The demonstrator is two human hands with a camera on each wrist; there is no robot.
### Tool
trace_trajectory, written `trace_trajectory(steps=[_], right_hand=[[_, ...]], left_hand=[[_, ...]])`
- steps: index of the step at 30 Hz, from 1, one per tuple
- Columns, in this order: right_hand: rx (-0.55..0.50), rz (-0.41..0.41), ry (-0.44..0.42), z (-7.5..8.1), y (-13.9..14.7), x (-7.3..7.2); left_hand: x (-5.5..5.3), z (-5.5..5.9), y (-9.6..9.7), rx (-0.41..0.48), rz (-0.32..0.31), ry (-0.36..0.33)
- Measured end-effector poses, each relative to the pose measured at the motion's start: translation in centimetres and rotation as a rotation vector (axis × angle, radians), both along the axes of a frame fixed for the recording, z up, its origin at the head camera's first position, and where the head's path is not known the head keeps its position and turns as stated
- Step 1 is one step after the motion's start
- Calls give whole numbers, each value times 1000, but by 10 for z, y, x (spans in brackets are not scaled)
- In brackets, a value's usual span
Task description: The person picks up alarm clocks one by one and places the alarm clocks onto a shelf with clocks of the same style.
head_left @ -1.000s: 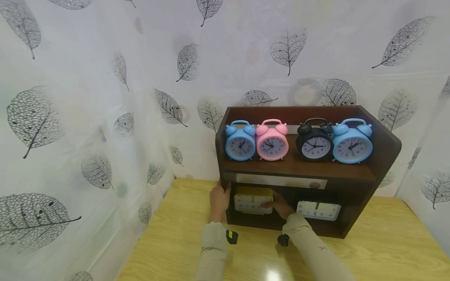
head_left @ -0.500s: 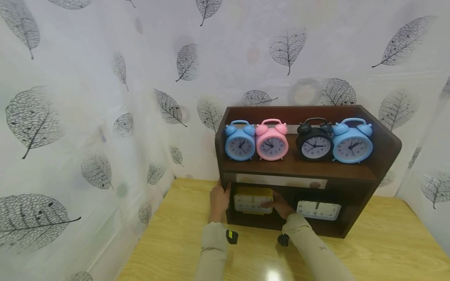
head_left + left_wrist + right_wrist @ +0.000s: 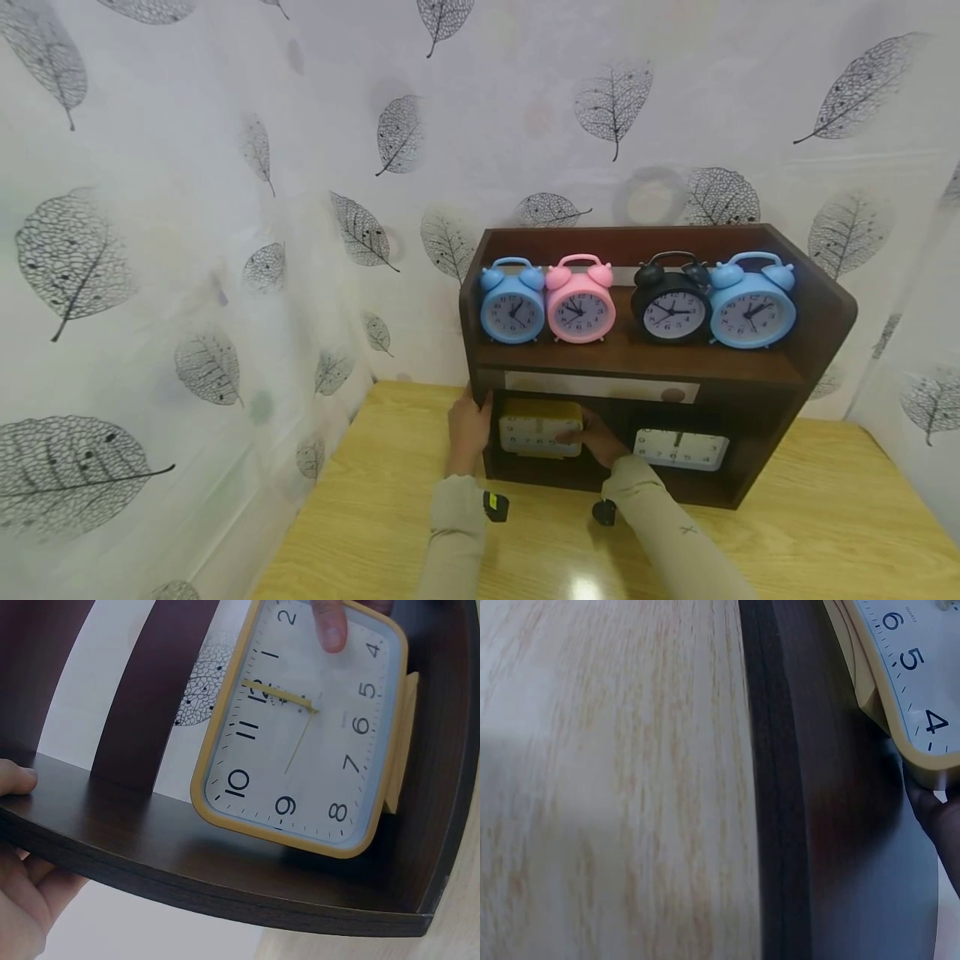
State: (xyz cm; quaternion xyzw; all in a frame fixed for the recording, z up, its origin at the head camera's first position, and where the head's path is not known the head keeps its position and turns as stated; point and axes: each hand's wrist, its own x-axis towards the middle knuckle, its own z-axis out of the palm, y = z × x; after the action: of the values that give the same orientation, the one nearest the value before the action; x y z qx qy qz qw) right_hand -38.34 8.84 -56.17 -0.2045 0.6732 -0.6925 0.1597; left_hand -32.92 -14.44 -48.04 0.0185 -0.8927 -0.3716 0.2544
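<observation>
A yellow rectangular desk clock (image 3: 528,427) stands in the lower left compartment of a dark brown wooden shelf (image 3: 637,360). My right hand (image 3: 600,437) grips its right side. In the left wrist view, that hand's thumb (image 3: 328,628) lies over the dial of the yellow clock (image 3: 247,757); in the right wrist view its fingers (image 3: 939,821) reach behind the clock's edge. My left hand (image 3: 468,429) holds the shelf's left side panel, thumb inside and fingers outside, as the left wrist view shows.
On the upper shelf stand a blue twin-bell alarm clock (image 3: 512,315), a pink one (image 3: 581,315), a black one (image 3: 672,310) and another blue one (image 3: 752,317). A white-faced rectangular clock (image 3: 678,450) sits lower right. The shelf stands on a wooden table (image 3: 360,517) before a leaf-patterned curtain.
</observation>
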Motion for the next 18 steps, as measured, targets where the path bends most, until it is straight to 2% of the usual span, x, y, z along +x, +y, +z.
trace_trajectory(steps=[8,14,18], right_hand=[[32,-16,-39,-13,4,-10],[38,-42,-38,-11,8,-9],[32,-50,-28,-9,10,-6]], left_hand=[[2,3,1,0,-8,-15],[1,2,2,7,-22,-15],[0,1,0,2,-10,-9]])
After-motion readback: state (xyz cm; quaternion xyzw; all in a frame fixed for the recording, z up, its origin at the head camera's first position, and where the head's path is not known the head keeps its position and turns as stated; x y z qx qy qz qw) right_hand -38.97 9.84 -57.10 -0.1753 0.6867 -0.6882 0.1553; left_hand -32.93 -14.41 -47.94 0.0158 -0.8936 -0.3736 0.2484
